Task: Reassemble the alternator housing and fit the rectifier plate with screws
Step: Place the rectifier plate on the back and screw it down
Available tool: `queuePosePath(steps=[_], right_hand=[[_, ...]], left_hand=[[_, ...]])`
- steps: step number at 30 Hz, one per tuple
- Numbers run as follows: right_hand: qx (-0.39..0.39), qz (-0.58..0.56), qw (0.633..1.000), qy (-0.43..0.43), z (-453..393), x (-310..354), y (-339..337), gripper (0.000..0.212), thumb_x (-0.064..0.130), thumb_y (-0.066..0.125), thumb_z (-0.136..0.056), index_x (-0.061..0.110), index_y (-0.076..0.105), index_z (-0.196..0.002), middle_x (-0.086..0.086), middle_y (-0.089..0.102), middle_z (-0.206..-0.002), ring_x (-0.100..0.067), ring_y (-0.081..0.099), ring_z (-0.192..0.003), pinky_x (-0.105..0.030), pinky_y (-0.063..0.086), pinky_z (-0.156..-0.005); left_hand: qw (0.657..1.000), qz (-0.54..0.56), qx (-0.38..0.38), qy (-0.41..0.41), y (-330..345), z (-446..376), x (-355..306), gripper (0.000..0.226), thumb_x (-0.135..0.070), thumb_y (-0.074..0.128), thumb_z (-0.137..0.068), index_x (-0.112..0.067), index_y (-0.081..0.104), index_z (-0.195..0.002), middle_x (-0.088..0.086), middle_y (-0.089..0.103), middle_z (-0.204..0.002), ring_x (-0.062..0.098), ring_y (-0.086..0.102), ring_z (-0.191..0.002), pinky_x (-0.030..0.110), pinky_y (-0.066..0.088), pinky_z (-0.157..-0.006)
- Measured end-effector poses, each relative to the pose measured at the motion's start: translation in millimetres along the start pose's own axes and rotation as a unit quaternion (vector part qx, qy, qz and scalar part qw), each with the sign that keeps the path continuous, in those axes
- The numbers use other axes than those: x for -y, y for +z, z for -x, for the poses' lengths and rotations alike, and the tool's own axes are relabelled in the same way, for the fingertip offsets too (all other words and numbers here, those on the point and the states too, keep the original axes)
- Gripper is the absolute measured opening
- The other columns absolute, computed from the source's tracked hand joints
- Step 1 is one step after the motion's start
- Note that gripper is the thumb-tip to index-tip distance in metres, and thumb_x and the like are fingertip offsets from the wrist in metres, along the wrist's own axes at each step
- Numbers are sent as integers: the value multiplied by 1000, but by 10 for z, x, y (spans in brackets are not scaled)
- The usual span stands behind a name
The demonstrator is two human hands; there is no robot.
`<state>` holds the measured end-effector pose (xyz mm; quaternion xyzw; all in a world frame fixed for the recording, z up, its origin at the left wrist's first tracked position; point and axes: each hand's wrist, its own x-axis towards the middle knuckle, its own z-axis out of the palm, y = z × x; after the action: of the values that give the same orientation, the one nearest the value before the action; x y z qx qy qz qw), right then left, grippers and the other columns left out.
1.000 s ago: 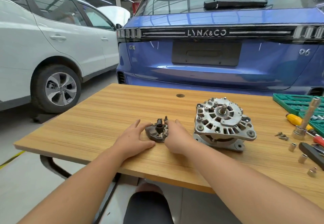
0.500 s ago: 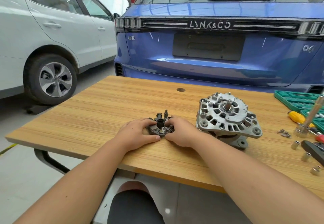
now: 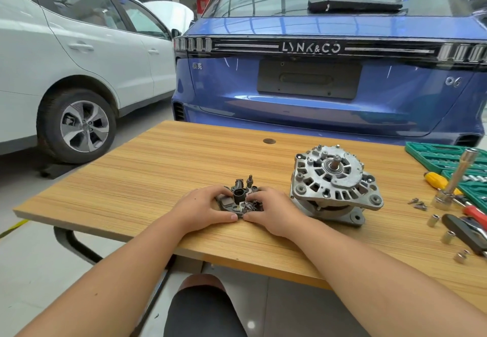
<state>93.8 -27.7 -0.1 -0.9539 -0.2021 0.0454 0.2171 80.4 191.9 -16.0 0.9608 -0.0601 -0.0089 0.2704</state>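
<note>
The dark rectifier plate (image 3: 240, 199) lies on the wooden table (image 3: 163, 176) near its front edge. My left hand (image 3: 204, 211) grips its left side and my right hand (image 3: 271, 211) grips its right side, thumbs meeting at the front. The silver alternator housing (image 3: 334, 181) stands just right of my right hand, shaft end up, untouched. A small heap of screws (image 3: 419, 203) lies to the right of the housing.
At the right edge are a green socket case (image 3: 437, 156), a yellow-handled screwdriver (image 3: 434, 178), a steel socket extension (image 3: 456, 181), red-handled pliers (image 3: 474, 213) and several small sockets (image 3: 433, 220). A blue car (image 3: 316, 86) stands behind the table, a white car (image 3: 66, 73) to the left.
Both hands closed in around the rectifier plate, from lying beside it with fingers loose to gripping it from both sides. The camera moved closer.
</note>
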Motion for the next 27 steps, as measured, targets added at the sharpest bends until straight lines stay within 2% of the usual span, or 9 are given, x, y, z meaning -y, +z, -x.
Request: queuePosePath(steps=[4, 8, 11, 13, 17, 22, 27], right_hand=[[-14, -8, 1000, 0, 155, -56, 37, 61, 50, 68, -92, 31, 50, -147, -4, 27, -164, -24, 17, -152, -43, 20, -121], [-38, -4, 999, -16, 334, -77, 47, 59, 49, 67, -93, 31, 51, -146, -5, 25, -165, -22, 16, -153, -40, 17, -122], [-67, -14, 997, -20, 462, -52, 12, 58, 48, 67, -93, 29, 52, -146, -4, 25, -165, -23, 20, -152, -38, 20, -121], [-82, -18, 996, -22, 533, -32, -36, 56, 47, 67, -93, 29, 53, -145, -5, 26, -165, -25, 25, -151, -37, 23, -119], [-83, -73, 994, -6, 636, 38, -116, 57, 47, 68, -93, 29, 54, -145, -5, 28, -164, -26, 27, -150, -38, 25, -119], [-94, -126, 988, 6, 716, 174, -152, 60, 49, 69, -92, 28, 53, -146, -5, 30, -164, -26, 28, -149, -43, 27, -120], [-116, -89, 989, -25, 792, 276, -233, 60, 49, 67, -93, 27, 52, -147, -8, 28, -164, -27, 22, -151, -43, 22, -121]], left_hand=[[1000, 19, 5, 18, 13, 68, -30, 57, -65, 80, -71, -55, 56, -122, -31, 52, -120, 6, 53, -115, 34, 45, -100], [998, 18, -12, 56, 37, 162, -94, 61, -66, 80, -69, -52, 57, -124, -39, 45, -121, 1, 47, -118, 29, 38, -96], [996, 14, -28, 85, 4, 203, -177, 60, -61, 83, -71, -50, 58, -124, -43, 41, -119, 1, 45, -122, 27, 34, -96], [994, 7, -41, 104, -57, 220, -247, 62, -60, 84, -70, -46, 61, -125, -40, 43, -125, 5, 47, -126, 28, 34, -99], [992, -36, -51, 111, -230, 259, -381, 66, -64, 83, -69, -46, 62, -129, -15, 44, -153, 12, 44, -137, 33, 35, -109], [991, -64, -51, 107, -431, 363, -488, 69, -65, 83, -69, -45, 61, -131, -15, 44, -154, 13, 43, -138, 33, 34, -106], [990, -70, -55, 108, -555, 456, -528, 63, -66, 83, -67, -50, 61, -123, -20, 47, -146, 10, 43, -133, 30, 34, -100]])
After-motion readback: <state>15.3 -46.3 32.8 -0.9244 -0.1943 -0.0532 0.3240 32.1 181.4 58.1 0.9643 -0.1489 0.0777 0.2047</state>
